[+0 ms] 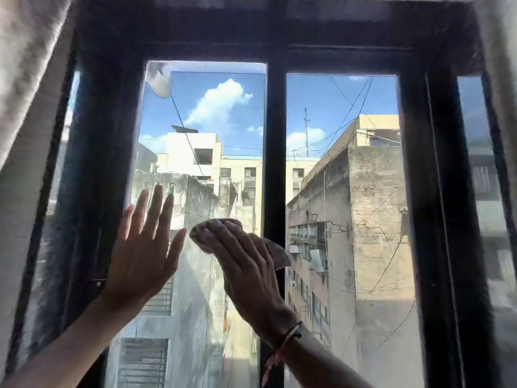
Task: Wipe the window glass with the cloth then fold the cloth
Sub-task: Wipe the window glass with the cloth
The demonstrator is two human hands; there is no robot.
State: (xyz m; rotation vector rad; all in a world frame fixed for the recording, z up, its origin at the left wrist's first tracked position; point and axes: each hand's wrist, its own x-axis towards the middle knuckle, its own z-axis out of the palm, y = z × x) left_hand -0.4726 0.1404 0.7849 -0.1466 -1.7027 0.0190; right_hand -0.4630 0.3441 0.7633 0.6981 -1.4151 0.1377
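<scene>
Right hand (246, 264) fingers press the cloth (268, 247) flat on glass (212, 130); left hand (142, 247) splayed, empty.

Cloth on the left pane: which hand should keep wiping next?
Right. The right hand already presses the cloth against the window glass. The left hand lies flat and open on the pane, fingers spread, holding nothing.

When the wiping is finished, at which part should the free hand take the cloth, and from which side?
Probably the loose end of the cloth that sticks out past the right hand, near the dark centre bar. The rest is bunched under that hand's palm and pressed on the window glass, so little else is free. The left hand, flat on the pane, would have to reach across; pinching from below looks easiest.
</scene>
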